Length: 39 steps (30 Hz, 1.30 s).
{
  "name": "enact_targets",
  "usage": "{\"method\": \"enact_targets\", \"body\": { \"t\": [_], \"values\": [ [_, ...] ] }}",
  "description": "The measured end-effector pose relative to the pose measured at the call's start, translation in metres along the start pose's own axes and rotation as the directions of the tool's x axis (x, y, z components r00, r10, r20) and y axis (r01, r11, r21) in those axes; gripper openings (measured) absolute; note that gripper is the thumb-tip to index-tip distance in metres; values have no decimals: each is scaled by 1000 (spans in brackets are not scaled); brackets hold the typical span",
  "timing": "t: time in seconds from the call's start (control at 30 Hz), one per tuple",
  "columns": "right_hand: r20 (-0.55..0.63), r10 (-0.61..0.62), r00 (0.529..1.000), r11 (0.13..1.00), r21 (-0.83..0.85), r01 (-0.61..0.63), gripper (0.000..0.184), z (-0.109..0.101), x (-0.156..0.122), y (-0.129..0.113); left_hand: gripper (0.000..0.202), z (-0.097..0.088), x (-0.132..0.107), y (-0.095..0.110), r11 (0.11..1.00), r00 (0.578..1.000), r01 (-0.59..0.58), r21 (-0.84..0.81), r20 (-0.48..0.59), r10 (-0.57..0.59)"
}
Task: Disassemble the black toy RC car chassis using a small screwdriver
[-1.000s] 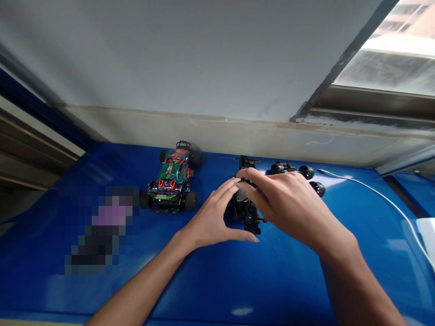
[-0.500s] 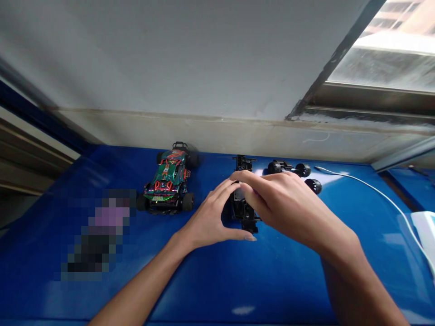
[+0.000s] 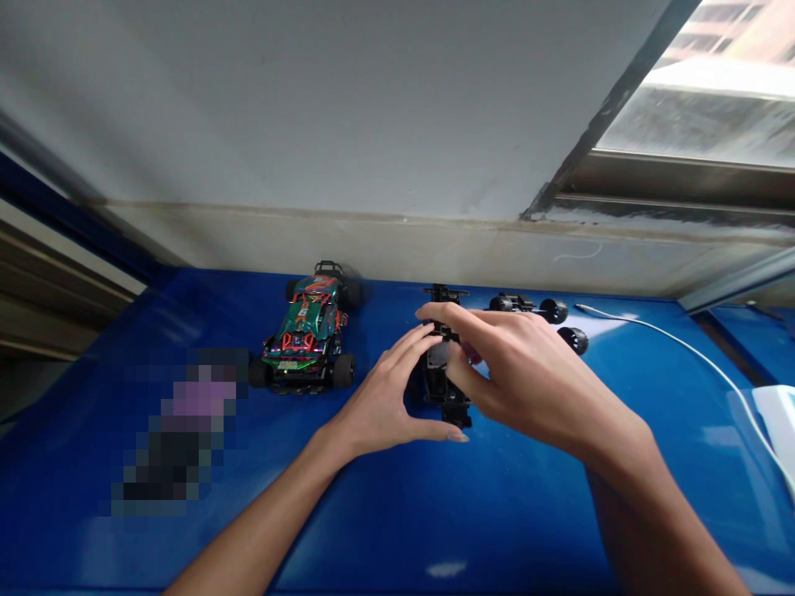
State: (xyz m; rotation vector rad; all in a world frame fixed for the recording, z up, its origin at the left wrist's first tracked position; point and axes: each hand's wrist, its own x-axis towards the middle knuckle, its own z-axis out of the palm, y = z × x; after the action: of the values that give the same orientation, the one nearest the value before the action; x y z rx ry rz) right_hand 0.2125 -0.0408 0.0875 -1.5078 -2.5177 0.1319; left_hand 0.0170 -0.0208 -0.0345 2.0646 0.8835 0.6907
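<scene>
A black toy car chassis [image 3: 439, 385] lies lengthwise on the blue table, partly covered by both hands. My left hand [image 3: 378, 401] curves round its left side, fingers against its middle and thumb stretched across the near end. Over the chassis from the right comes my right hand [image 3: 515, 356], its index finger and thumb parted above the middle part. Its other fingers are mostly hidden, and a small reddish patch shows beside the thumb; I cannot make out what it is.
To the left stands a green and red toy car [image 3: 304, 331]. Behind my right hand are black wheeled parts [image 3: 515, 303] and a loose wheel [image 3: 573, 340]. A white cable [image 3: 683, 333] runs to a white box [image 3: 776, 430]. The blue table [image 3: 373, 521] meets a pale wall.
My right index finger and thumb have moved apart, uncovering more of the chassis middle. My left hand and the chassis stay nearly still.
</scene>
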Motion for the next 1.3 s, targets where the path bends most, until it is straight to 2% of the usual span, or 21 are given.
{"method": "enact_targets", "body": {
  "t": [0.07, 0.13, 0.23, 0.33, 0.5, 0.67, 0.87, 1.0, 1.13, 1.3],
  "values": [
    [-22, -12, 1000, 999, 51, 14, 49, -2, 0, -1, 123, 0, 0, -1, 1000, 1000, -13, 1, -4, 13],
    [-24, -3, 1000, 998, 59, 5, 40, -3, 0, -2, 123, 0, 0, -1, 1000, 1000, -17, 0, -5, 17],
    [-6, 32, 999, 999, -24, -32, 32, -2, 1, -3, 123, 0, 0, -1, 1000, 1000, -11, 4, 2, 11],
    [35, 43, 998, 994, -105, -39, 35, -1, 1, -2, 121, 0, 0, -1, 1000, 1000, -5, 12, 10, 5],
    [9, 14, 1000, 1000, 25, -14, 49, -1, 0, 0, 122, 1, 0, -3, 999, 1000, -14, 32, 4, 13],
    [1, 29, 1000, 998, 50, -29, 29, -3, 1, -3, 119, 0, 0, -1, 999, 1000, -20, 30, -1, 20],
    [83, 28, 996, 1000, -1, -28, 36, -1, 0, 2, 119, 0, 0, 0, 1000, 1000, 4, 19, 18, -4],
    [47, 7, 999, 997, 78, -11, 48, -3, -2, 1, 120, 1, 0, -3, 1000, 1000, 0, 22, 12, 0],
    [32, 10, 999, 993, 118, -13, 34, -5, -1, -1, 119, 1, 0, -3, 1000, 1000, -2, 25, 3, 2],
    [77, 17, 997, 1000, 22, -19, 35, -2, -1, 2, 120, -1, 0, 0, 1000, 1000, 8, 26, 25, -8]
  ]
}}
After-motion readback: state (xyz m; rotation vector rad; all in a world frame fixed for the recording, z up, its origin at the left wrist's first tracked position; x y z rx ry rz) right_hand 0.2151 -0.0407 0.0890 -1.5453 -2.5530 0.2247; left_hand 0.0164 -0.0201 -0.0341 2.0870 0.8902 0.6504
